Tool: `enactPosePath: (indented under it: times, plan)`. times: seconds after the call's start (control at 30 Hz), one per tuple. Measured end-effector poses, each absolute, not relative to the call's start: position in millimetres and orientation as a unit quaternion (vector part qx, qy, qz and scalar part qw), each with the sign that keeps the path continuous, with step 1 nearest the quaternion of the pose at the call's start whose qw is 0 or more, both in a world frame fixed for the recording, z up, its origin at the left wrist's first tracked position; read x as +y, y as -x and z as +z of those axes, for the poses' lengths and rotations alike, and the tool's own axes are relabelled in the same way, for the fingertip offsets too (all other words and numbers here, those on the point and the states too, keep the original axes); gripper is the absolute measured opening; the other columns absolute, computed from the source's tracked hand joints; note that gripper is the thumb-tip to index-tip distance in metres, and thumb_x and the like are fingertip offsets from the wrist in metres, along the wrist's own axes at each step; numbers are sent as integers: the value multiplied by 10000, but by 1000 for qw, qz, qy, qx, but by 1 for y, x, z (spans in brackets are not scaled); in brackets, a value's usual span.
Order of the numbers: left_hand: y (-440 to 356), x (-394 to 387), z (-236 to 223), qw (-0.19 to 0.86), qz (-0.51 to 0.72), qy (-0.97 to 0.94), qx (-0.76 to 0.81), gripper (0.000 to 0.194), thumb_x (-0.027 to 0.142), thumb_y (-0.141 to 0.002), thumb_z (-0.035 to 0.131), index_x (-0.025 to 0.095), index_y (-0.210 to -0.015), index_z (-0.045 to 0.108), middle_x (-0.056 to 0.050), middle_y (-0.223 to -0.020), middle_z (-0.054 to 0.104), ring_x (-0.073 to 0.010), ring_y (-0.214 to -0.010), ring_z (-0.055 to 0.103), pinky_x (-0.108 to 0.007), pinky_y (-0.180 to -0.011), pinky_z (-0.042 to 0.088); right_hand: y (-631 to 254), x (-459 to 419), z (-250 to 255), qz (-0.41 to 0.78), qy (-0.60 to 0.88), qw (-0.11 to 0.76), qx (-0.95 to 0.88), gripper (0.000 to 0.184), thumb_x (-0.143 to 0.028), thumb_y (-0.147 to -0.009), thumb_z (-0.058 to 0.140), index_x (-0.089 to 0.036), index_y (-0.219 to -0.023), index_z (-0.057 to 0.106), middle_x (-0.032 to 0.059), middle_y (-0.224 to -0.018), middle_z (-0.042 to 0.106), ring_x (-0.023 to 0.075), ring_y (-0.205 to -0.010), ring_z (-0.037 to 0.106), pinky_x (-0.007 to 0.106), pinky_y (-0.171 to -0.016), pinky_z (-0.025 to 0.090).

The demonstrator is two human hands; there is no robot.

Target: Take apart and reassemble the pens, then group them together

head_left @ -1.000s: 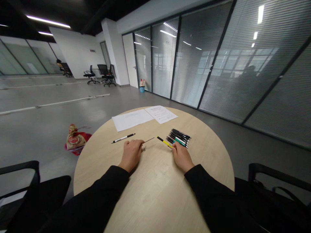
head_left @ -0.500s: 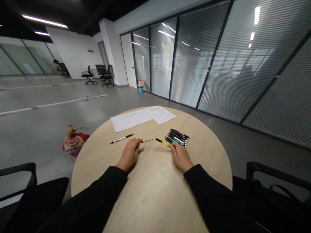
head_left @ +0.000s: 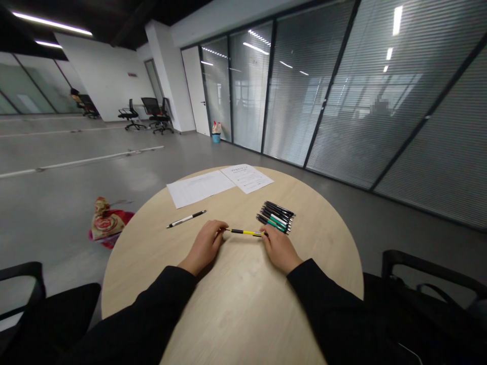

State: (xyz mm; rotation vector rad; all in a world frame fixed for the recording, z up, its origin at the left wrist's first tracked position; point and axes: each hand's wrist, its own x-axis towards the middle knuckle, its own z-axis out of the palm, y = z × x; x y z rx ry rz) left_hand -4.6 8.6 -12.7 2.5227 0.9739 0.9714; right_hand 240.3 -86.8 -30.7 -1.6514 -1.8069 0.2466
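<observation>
Resting on a round light-wood table, a left hand and a right hand are seen side by side, each emerging from a black sleeve. A yellow-and-black pen is held level between them, just above the tabletop or lying on it; which of the two cannot be told. Its far end is pinched by the nearly closed fingers of the right hand. Its thin tip reaches the curled fingertips of the left hand, which is mostly closed, but whether it is gripped there cannot be told. Just beyond the right hand, a neat bundle of black, white and green pens is laid side by side, near but not touching that hand. A single black-and-silver pen is placed ahead of the left hand, well apart from the bundle. Two sheets of paper are laid at the far side of the table: a plain sheet and a printed sheet, overlapping slightly. A red and tan bag is seen on the grey floor beyond the table's left edge, and black chairs are placed at the near side.
</observation>
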Motion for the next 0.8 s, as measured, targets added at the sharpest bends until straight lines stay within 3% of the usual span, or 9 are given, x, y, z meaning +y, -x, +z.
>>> enactPosePath:
  times: [0.13, 0.43, 0.8]
  plan:
    - [2, 5, -14, 144, 330, -875, 324, 168, 218, -942, 458, 191, -1029, 599, -82, -998, 665, -220, -935, 604, -389, -857, 514, -240, -87, -32, 101, 615, 324, -712, 218, -154, -987, 463, -187, -1131, 624, 87, -1113, 680, 190, -1073, 619, 302, -956, 464]
    - [5, 4, -12, 122, 331, -867, 351, 142, 182, -903, 467, 184, -1015, 554, -69, -982, 595, -215, -918, 562, -383, -847, 494, -246, -84, -36, 112, 614, 365, -691, 193, -117, -973, 478, -174, -1026, 654, 71, -1020, 693, 184, -986, 631, 294, -901, 469]
    - [5, 2, -7, 164, 323, -868, 340, 158, 270, -976, 456, 191, -932, 585, -60, -980, 568, -204, -903, 560, -354, -835, 477, -246, -83, -37, 123, 598, 384, -693, 185, -116, -969, 482, -167, -1016, 654, 81, -1016, 692, 202, -975, 624, 320, -899, 465]
